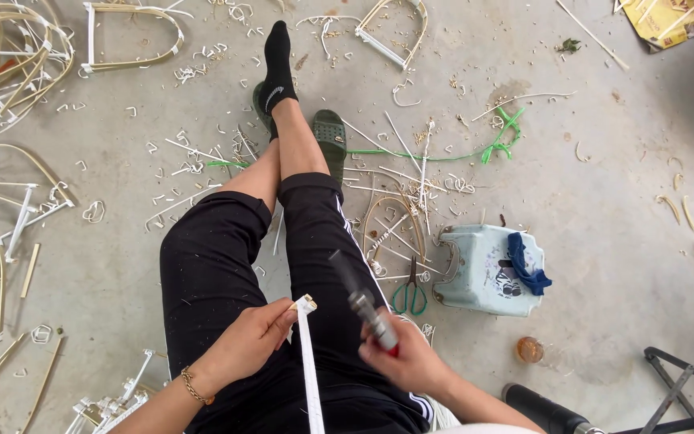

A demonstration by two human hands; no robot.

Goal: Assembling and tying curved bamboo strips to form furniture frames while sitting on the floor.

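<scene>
In the head view, a person is sitting above a concrete floor with legs in black trousers stretching forward, one foot wearing a black sock and resting over a pair of dark green sandals. The left hand, wearing a thin gold bracelet at the wrist, is closing its fingers and thumb around the upper end of a pale flat strip, pinching it just below its tip while the strip is running down across the lap toward the bottom edge. The right hand is wrapping shut around the red handle of a small hammer, whose dark blurred shaft and grey head are angling up and to the left, close beside the tip of the strip but not clearly touching it. Just right of the knees, green-handled scissors are lying on the floor next to an overturned light blue plastic stool with a blue cloth draping over it. Bent cane frames are piling up at the left edge, another looped frame is lying near the top, and white offcuts are scattering around the feet. A green cord is trailing across the floor beyond the sandals.
</scene>
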